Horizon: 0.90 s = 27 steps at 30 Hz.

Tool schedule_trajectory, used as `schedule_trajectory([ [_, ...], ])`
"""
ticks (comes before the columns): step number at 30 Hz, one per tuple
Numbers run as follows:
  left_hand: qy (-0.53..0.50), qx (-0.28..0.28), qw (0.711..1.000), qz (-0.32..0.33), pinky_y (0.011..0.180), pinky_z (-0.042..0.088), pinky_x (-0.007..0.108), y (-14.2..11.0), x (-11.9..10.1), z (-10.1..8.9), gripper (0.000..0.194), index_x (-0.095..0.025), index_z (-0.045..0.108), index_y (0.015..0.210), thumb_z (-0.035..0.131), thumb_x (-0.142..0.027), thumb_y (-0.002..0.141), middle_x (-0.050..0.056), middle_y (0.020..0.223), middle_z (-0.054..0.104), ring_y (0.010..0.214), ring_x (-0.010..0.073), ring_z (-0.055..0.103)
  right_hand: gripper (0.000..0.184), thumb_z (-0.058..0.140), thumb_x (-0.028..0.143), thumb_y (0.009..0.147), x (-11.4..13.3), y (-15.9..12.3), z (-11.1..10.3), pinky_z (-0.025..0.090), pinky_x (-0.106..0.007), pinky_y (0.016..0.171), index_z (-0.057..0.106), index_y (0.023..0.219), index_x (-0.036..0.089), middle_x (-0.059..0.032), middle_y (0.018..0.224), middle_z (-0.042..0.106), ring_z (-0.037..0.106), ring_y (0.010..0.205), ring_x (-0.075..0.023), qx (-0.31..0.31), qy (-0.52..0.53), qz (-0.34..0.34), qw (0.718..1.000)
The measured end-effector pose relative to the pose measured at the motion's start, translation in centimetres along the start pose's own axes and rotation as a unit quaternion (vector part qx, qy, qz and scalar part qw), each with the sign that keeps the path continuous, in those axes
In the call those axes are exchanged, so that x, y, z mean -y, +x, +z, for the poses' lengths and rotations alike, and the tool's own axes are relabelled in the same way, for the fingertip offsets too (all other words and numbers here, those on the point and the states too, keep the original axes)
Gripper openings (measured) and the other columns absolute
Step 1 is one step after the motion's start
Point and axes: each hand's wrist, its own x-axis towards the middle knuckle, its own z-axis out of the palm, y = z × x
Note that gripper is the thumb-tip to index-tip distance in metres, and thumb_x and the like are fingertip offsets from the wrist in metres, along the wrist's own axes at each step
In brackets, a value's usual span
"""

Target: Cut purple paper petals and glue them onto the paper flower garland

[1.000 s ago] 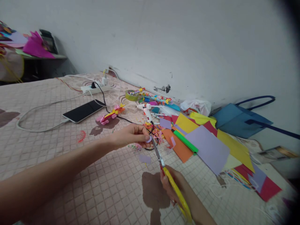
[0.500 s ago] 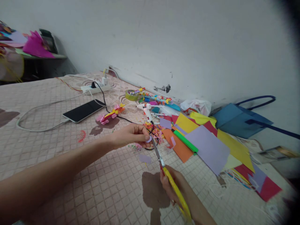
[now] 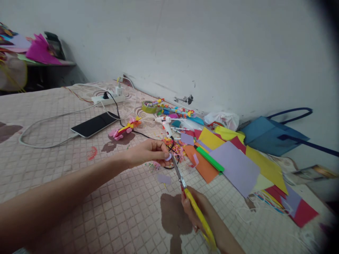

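Observation:
Between thumb and fingers, my left hand (image 3: 153, 152) pinches a small, rounded piece of lilac paper (image 3: 168, 157). My right hand (image 3: 194, 208) is wrapped round the yellow handles of a pair of scissors (image 3: 179, 173). The blade tips point up and to the left and meet the edge of the lilac piece; whether they touch it I cannot tell. Below the blades, a lilac paper scrap (image 3: 164, 179) lies on the patterned cloth (image 3: 119, 211). Just behind my left hand is a heap of shredded paper bits (image 3: 178, 148).
A white glue gun (image 3: 166, 126) lies behind the shreds. Coloured paper sheets (image 3: 233, 165), a green cutter (image 3: 210, 159) and a blue bag (image 3: 272, 135) are at right. At left are a phone (image 3: 94, 125), a power strip (image 3: 108, 100) with cables, and a paper flower craft (image 3: 125, 128).
Almost nothing differs. Both hands, the lilac piece and the scissors keep nearly the same place.

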Motion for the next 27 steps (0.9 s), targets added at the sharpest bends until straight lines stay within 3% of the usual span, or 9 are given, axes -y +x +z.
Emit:
schedule_trajectory([
  [7,-0.011,-0.006,1.000,-0.005,0.066,0.048,0.024,0.0,0.1,0.1,0.015,-0.013,0.057,0.073,0.066,-0.025,0.076,0.003,0.073,0.069,0.068,0.0105,0.064,0.037,0.049,0.053,0.081,-0.2,-0.1,0.3,0.024,-0.020,0.037,0.040,0.064,0.020,0.0058,0.050,0.034,0.029,0.041,-0.0068,-0.009,0.042,0.013,0.999],
  [14,-0.058,-0.077,0.995,0.000,0.057,0.042,0.018,-0.1,0.3,1.2,0.020,-0.013,0.056,0.074,0.068,-0.029,0.074,-0.003,0.062,0.060,0.055,0.0049,0.055,0.052,0.033,0.071,0.078,-1.0,0.2,0.4,0.028,-0.018,0.035,0.040,0.075,0.020,0.0075,0.054,0.033,0.030,0.038,-0.0055,-0.005,0.067,0.013,0.998],
  [23,-0.068,-0.123,0.990,-0.013,0.058,0.043,0.021,-0.3,0.4,2.4,0.021,-0.013,0.057,0.073,0.071,-0.028,0.070,0.002,0.065,0.067,0.058,0.0085,0.059,0.046,0.032,0.063,0.083,-0.4,0.3,0.5,0.032,-0.021,0.043,0.038,0.068,0.020,0.0028,0.058,0.040,0.037,0.049,-0.0091,-0.043,-0.017,-0.048,0.998],
  [27,-0.060,-0.142,0.988,0.012,0.059,0.043,0.021,-0.4,0.6,2.6,0.019,-0.012,0.058,0.071,0.070,-0.027,0.072,0.002,0.066,0.066,0.060,0.0085,0.059,0.044,0.031,0.062,0.084,-0.4,0.3,0.5,0.029,-0.022,0.041,0.038,0.072,0.020,0.0032,0.059,0.040,0.036,0.045,-0.0084,-0.025,-0.020,-0.026,0.999],
])
